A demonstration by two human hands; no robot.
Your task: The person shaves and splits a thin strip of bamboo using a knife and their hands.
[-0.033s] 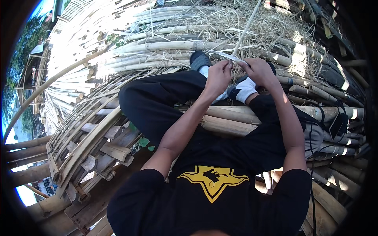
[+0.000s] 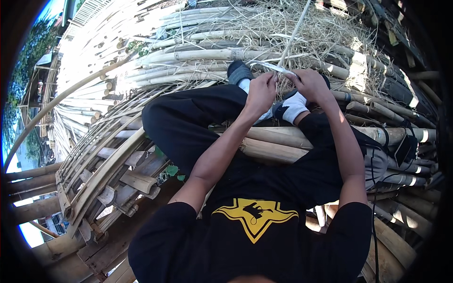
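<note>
A person sits with bent legs on a lot of bamboo poles. Both hands are close together, out in front, just above the feet. The right hand is closed around the end of a shiny blade, and the blade points to the left. A thin pale strip runs from between the hands up to the top edge, and the blade lies across its low end. The left hand has its thumb and finger very near each other, just beside that low end. It is too small there to tell if they pinch the strip. Past the hands lies a messy heap of dry curly shavings, spread on the poles. The person has a black shirt with a yellow shape on it, black trousers and a white sock. A grey slipper is near the left hand. Small green leaves poke up by the left elbow, and a long bent stick curves along the left side
</note>
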